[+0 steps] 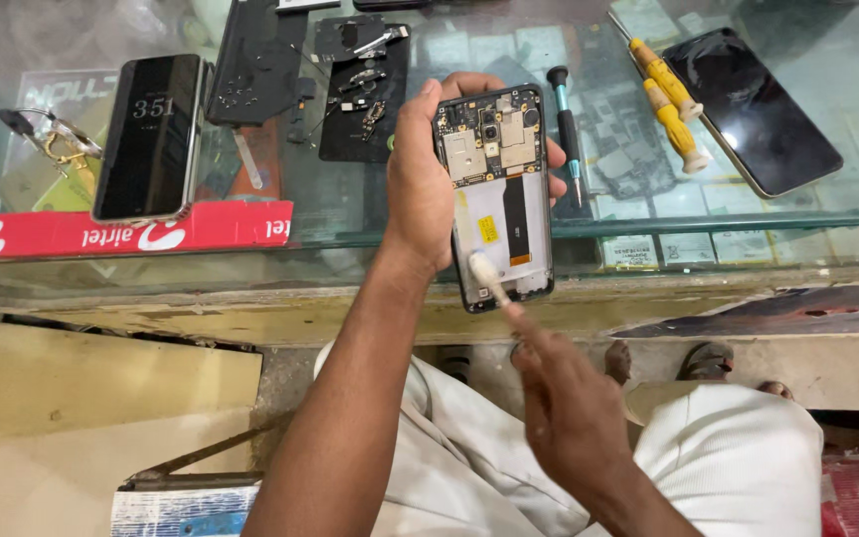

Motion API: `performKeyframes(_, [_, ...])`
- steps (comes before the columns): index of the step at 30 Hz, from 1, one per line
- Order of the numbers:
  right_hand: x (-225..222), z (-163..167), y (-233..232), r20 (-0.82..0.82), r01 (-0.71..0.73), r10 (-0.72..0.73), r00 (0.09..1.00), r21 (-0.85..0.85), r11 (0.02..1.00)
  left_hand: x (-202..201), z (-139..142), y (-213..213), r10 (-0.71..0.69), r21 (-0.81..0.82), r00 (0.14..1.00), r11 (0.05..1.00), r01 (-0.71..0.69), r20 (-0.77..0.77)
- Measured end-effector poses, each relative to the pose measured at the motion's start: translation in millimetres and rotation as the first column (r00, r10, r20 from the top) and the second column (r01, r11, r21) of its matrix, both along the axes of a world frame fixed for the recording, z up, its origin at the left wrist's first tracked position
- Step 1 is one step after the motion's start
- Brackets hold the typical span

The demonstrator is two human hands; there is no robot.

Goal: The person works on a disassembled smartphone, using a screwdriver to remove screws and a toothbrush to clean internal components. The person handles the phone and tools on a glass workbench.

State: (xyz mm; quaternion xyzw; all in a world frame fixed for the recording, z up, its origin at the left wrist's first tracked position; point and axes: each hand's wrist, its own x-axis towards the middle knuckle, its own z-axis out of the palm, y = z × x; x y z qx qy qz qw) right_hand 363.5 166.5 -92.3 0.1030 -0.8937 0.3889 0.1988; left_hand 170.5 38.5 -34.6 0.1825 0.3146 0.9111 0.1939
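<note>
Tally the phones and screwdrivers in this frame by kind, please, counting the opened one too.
Opened phone in left hand, brushed by right hand: 1
Intact phones, one at left, one at right: 2
Yellow screwdrivers: 2
Teal-tipped screwdriver: 1
Total: 6

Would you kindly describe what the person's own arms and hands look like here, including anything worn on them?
Both forearms are bare, with no sleeve reaching them in view. The left hand and the right hand wear no gloves, and no watch, bracelet or ring can be seen. The right hand is somewhat motion-blurred, so small details there cannot be told.
</note>
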Motion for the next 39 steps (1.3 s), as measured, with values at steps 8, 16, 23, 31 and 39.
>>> performKeyframes(8, [-13,18,-1,0.188,0.218,-0.219,0.957,0.029,0.976,0,-3,-2,0.019,-0.017,1.0,1.0,-0.02,-0.017])
performKeyframes(16, [-17,22,-7,-0.019,0.079,-0.079,0.997,-0.009,0.997,0,-3,-2,0.003,0.015,1.0,1.0,-0.003,0.025])
performKeyframes(23, [-29,42,-17,0.115,0.166,-0.158,0.981,-0.065,0.984,3,0,-2,-0.01,-0.001,1.0,1.0,0.01,-0.005])
performKeyframes(31, [-40,35,-17,0.018,0.204,-0.203,0.979,-0.048,0.978,4,1,-2,0.005,-0.02,1.0,1.0,-0.005,-0.003])
performKeyframes(39, [-46,42,-9,-0.048,0.203,-0.208,0.977,-0.094,0.975,2,0,-1,0.016,-0.029,0.999,0.999,-0.017,-0.034])
